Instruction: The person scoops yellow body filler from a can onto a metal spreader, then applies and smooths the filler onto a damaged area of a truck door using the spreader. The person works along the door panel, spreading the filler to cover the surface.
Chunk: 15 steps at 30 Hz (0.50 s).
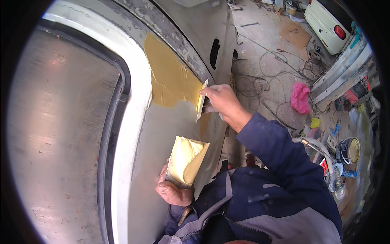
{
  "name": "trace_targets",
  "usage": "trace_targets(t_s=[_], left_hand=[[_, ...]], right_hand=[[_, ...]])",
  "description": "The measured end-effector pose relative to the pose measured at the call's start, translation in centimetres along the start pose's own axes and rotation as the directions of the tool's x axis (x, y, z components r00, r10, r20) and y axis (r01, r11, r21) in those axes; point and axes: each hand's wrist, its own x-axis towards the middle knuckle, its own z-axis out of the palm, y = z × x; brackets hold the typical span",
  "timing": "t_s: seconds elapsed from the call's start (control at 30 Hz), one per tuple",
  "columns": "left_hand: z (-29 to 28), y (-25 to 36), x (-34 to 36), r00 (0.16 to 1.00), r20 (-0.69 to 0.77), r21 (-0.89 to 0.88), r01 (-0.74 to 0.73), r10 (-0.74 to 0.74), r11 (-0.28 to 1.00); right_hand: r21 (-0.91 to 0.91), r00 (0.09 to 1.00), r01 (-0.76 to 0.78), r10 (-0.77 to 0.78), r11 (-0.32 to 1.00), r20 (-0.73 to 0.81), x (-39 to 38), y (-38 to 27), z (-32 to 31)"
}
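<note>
My left hand (174, 192) grips a flat palette (172, 175) from its lower end. Pale yellow body filler (187, 158) is heaped and smeared over the palette. Farther up, my right hand (224, 100) pinches a thin flat spreader (202, 101) with yellow filler along it. The spreader's edge meets the grey vehicle panel (158, 130) at the right end of a yellow-brown filler patch (167, 75). That patch reaches left to the white window surround and has faint ridges. A smaller tan patch (204, 124) shows below the right hand, partly hidden.
Left of the panel lies a window (61, 130) with a black seal. Cables, brown cardboard (295, 35) and a pink bag (300, 98) are scattered on the floor. At the right are a filler can (348, 150), a hose (319, 147) and a white vehicle (329, 26).
</note>
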Motion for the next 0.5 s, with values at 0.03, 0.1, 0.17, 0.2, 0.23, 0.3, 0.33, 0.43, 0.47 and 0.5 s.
trace_targets(t_s=[0.03, 0.1, 0.17, 0.2, 0.23, 0.3, 0.33, 0.43, 0.47, 0.5], left_hand=[[-0.1, -0.2, 0.0, 1.000, -0.006, 0.008, -0.009, 0.009, 1.000], [0.0, -0.5, 0.0, 1.000, -0.018, 0.014, -0.009, 0.009, 1.000], [0.2, -0.7, 0.3, 1.000, -0.001, -0.010, -0.027, 0.027, 1.000], [0.3, -0.7, 0.5, 0.998, 0.021, -0.032, -0.053, 0.054, 0.998], [0.5, -0.7, 0.7, 0.996, 0.045, -0.050, -0.078, 0.080, 0.996], [0.7, -0.3, 0.8, 0.997, 0.066, -0.072, -0.036, 0.040, 0.997], [0.9, -0.1, 0.8, 0.997, 0.070, -0.094, -0.007, 0.013, 0.996], [1.1, 0.1, 0.9, 0.999, 0.047, -0.072, -0.025, 0.028, 0.997], [1.2, 0.0, 1.0, 0.998, 0.048, -0.080, -0.025, 0.029, 0.997], [1.2, 0.0, 1.0, 0.999, 0.044, -0.098, -0.020, 0.024, 0.995]], right_hand=[[-0.026, 1.000, -0.008, 0.008, 1.000, -0.013, 0.2, -0.8, 0.4], [0.033, 0.997, 0.081, -0.081, 0.996, 0.017, 0.2, -2.6, 1.2], [0.109, 0.992, 0.118, -0.123, 0.987, 0.035, -0.3, -4.8, 2.1], [0.161, 0.991, 0.118, -0.127, 0.980, 0.051, -0.7, -6.1, 2.5], [0.233, 0.980, 0.147, -0.174, 0.961, 0.098, -1.2, -7.4, 3.0], [0.193, 0.980, 0.151, -0.172, 0.969, 0.096, -1.6, -10.1, 3.9], [0.184, 0.975, 0.173, -0.194, 0.968, 0.106, -1.7, -11.4, 4.2], [0.203, 0.959, 0.203, -0.236, 0.958, 0.155, -1.6, -14.1, 4.5], [0.232, 0.942, 0.233, -0.278, 0.945, 0.187, -1.4, -14.6, 4.2], [0.235, 0.938, 0.254, -0.298, 0.938, 0.177, -1.4, -14.8, 3.8]])
